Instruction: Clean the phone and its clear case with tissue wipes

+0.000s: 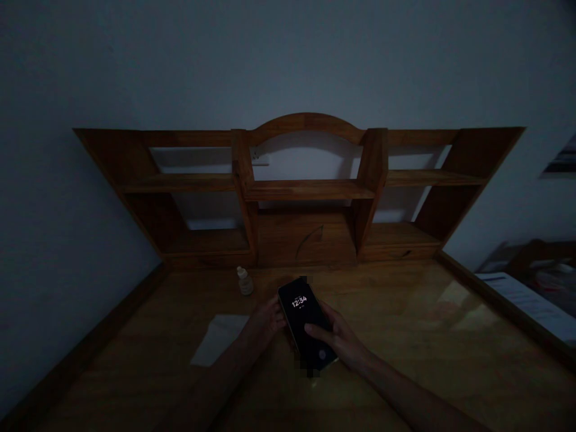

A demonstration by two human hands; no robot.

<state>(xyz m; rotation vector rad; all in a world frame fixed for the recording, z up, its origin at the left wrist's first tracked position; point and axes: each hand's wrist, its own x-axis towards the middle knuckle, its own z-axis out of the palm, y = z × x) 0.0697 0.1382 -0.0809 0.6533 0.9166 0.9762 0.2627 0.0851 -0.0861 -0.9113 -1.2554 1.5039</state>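
Note:
A black smartphone [302,327] with a lit clock on its dark screen is held tilted above the wooden desk. Its right side is gripped by my right hand [342,342], the thumb lying across the lower screen. At the left edge my left hand [266,318] has its fingers curled against the phone and partly behind it. Just beyond my left hand a small pale bottle with a nozzle cap [244,282] stands upright. A white sheet, paper or cloth [218,341], lies flat by my left forearm and is partly covered by it.
A wooden shelf unit [310,191] with several compartments rises at the desk's back. Raised wooden edges border the desk [405,360] on both sides. Past the right edge lie papers [526,303]. A wall socket [260,159] shows through the middle compartment. The room is dim.

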